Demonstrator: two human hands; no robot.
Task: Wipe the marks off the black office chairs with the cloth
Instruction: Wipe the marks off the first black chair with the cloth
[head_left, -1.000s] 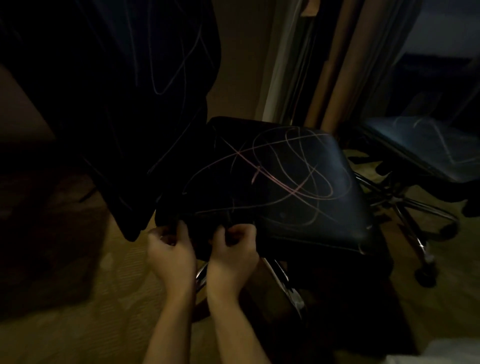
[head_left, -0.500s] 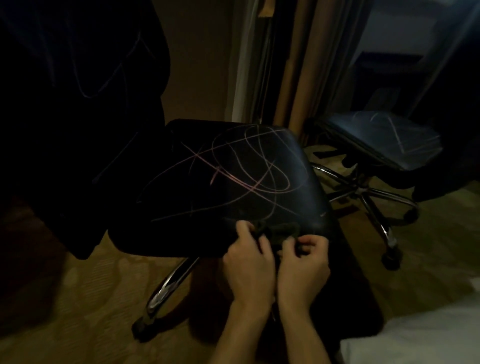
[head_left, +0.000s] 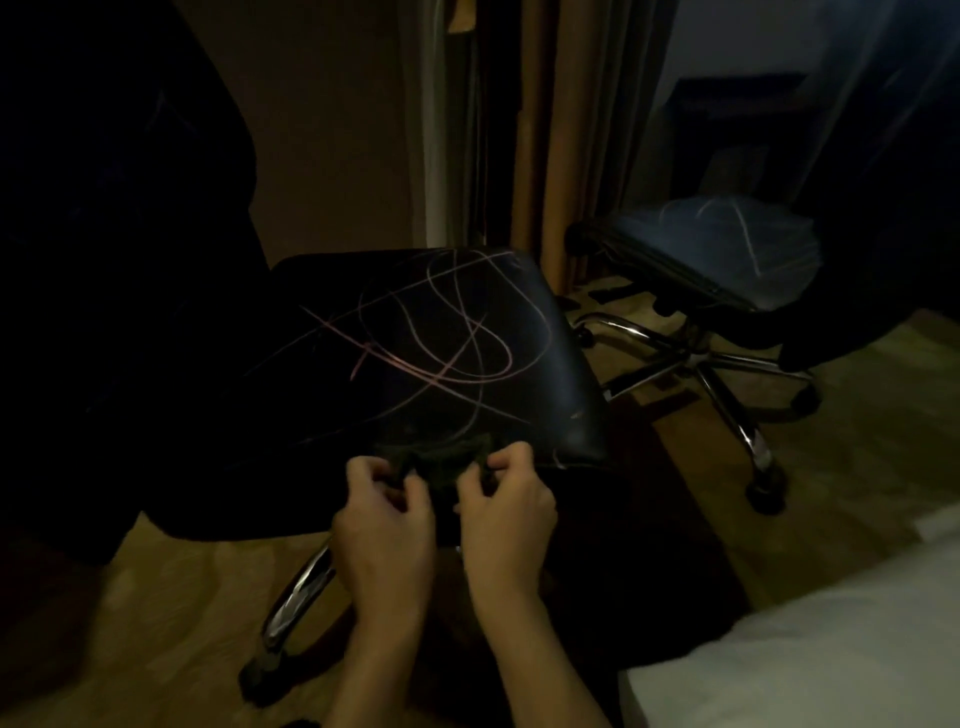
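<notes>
A: Start at the left. What do you see?

B: A dark backrest (head_left: 119, 249) fills the left side, too dim to say whether it is marked. Beside it is the near chair seat (head_left: 415, 364), black and covered in pink and pale scribbles (head_left: 431, 343) that cross the whole cushion.

A: And the cloth?

B: A dark cloth (head_left: 441, 457) lies bunched at the front edge of that seat, stretched between both hands. The left hand (head_left: 387, 525) has its fingers (head_left: 363, 470) curled round the cloth's left end; the right hand (head_left: 506, 506) pinches the right end, thumb and fingers closed on it.

A: Has any wiping been done?

B: I judge not. The scribbles look whole, with no cleared patch. The hands seem to be folding or gathering the cloth, so the work is only starting.

A: Further right?

B: A second office chair (head_left: 727, 249) stands apart on its chrome base (head_left: 691, 358), its seat carrying pale lines too. It is untouched. A white bed corner (head_left: 805, 649) sits at the lower right.

A: So both chairs remain.

B: Yes, all of it.
</notes>
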